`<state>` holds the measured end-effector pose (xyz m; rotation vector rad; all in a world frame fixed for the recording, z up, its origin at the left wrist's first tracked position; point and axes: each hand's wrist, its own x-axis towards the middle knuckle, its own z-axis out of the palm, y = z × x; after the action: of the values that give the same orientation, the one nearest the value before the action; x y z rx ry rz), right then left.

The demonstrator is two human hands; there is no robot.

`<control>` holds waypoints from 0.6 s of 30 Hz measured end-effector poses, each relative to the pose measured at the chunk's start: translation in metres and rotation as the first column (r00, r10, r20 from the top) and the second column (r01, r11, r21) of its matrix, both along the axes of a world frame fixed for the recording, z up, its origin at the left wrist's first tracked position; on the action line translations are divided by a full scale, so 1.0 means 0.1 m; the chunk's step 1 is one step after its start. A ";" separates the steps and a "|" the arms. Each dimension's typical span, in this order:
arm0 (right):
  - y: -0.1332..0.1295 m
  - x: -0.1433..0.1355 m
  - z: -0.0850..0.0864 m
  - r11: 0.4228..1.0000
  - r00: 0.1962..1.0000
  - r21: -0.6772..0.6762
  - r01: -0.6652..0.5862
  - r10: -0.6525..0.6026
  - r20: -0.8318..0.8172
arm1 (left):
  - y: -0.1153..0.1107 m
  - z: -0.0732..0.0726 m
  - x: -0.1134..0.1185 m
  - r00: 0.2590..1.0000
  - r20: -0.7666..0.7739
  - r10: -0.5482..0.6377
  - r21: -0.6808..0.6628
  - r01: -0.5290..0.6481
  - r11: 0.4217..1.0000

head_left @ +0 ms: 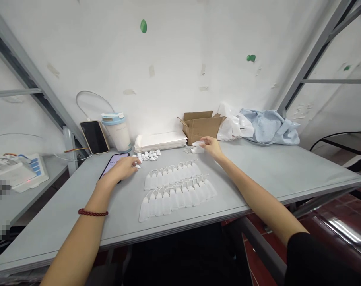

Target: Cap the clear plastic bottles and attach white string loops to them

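Two slanting rows of small translucent plastic bottles (177,198) lie on the grey table, each with a thin, curved white strand at its top end. Beyond their left end is a loose pile of small white caps (146,157). At the near side of that pile, my left hand (124,167) has its fingertips closed on a white cap (138,166), partly hidden by the fingers. My right hand (212,147) reaches to the front of the cardboard box and pinches a small translucent bottle (199,143). Other similar pieces sit under and beside those fingertips.
A lit phone (113,162) lies partly under my left wrist. Behind stand another phone (94,137), a lidded cup (118,133), a white paper stack (161,141), an open cardboard box (202,127), a plastic bag (232,125) and blue cloth (271,127). A power strip (28,172) is left.
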<state>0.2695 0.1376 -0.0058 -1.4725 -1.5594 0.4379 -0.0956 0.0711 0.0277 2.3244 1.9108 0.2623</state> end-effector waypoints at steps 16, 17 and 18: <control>-0.19 0.03 0.35 1.000 0.978 0.003 -0.028 0.027 0.208 | -0.01 -0.02 0.06 1.000 0.014 -0.023 -0.033 0.024 0.999; -0.22 0.02 0.37 0.999 0.970 -0.007 -0.039 0.040 0.238 | -0.01 -0.01 0.07 1.000 0.009 -0.028 -0.033 0.029 0.999; -0.25 0.02 0.39 0.998 0.961 -0.024 -0.053 0.058 0.269 | -0.01 -0.01 0.07 0.999 0.004 -0.033 -0.031 0.033 0.999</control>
<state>0.2716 0.1131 0.0334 -1.5537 -1.8180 0.2913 -0.0884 0.0697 0.0266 2.3317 1.8599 0.2313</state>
